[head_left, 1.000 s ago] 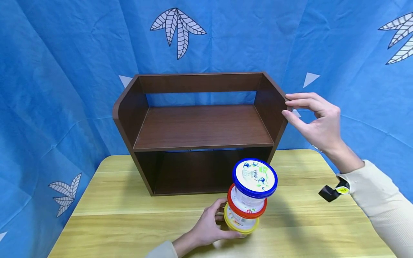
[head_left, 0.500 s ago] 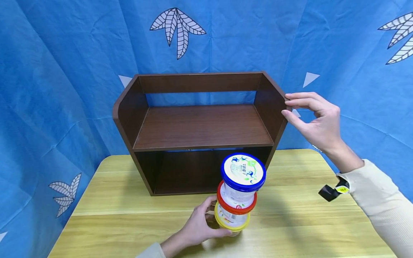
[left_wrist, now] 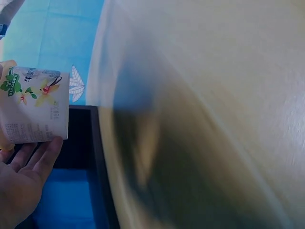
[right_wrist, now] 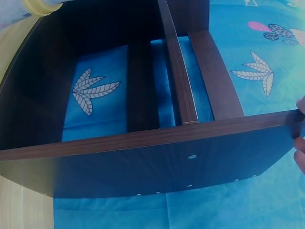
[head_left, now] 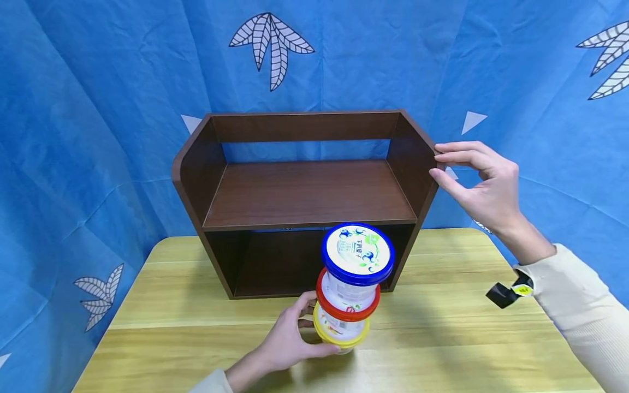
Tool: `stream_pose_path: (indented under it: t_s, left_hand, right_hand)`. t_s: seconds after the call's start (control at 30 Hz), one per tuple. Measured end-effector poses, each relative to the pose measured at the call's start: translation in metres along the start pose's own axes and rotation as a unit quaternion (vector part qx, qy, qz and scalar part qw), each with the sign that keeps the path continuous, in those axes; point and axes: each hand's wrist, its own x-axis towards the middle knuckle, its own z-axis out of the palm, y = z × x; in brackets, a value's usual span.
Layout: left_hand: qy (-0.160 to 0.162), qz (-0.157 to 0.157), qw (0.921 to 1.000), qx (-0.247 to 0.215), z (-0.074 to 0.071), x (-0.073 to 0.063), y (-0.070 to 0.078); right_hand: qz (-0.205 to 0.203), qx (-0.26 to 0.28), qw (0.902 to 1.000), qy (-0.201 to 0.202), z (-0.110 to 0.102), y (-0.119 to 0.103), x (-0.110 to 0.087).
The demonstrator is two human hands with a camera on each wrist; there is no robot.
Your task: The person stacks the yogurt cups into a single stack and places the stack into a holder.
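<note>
Three round white tubs form a leaning stack in the head view: a blue-lidded tub [head_left: 357, 253] on top, a red-lidded tub [head_left: 346, 299] in the middle and a yellow-lidded tub [head_left: 341, 327] below. My left hand [head_left: 282, 341] grips the lowest tub from its left side, thumb in front. The left wrist view shows that tub [left_wrist: 35, 105] with fruit and flower print, its base apart from the table. With fingers and thumb, my right hand [head_left: 486, 185] holds the right side panel's edge of a dark brown shelf [head_left: 309, 194]; in the right wrist view only fingertips [right_wrist: 300, 143] show.
The two-level shelf stands at the back of a light wooden table [head_left: 467, 327], right behind the stack. A blue leaf-patterned cloth [head_left: 98, 109] hangs behind and around. A black strap end [head_left: 501, 295] dangles from my right sleeve.
My left hand has carried the stack of tubs leftward and slightly farther away, in front of the shelf's lower opening. My right hand has stayed at the side panel.
</note>
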Motion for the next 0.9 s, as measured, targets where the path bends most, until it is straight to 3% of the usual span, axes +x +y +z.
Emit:
stream_pose_path:
  t_s: [0.17,0.57,0.9]
  left_hand:
    - [0.009,0.0,1.0,0.003,-0.01,-0.002,0.006]
    - [0.022,0.033,0.9991,0.014,-0.032,-0.004,0.026]
    - [0.033,0.098,0.9943,0.024,-0.058,-0.003,0.05]
  right_hand:
    - [0.0,-0.001,1.0,0.001,0.0,0.0,0.0]
    - [-0.003,-0.003,1.0,-0.006,0.001,0.001,0.0]
    - [-0.003,-0.001,1.0,-0.004,0.0,0.0,0.0]
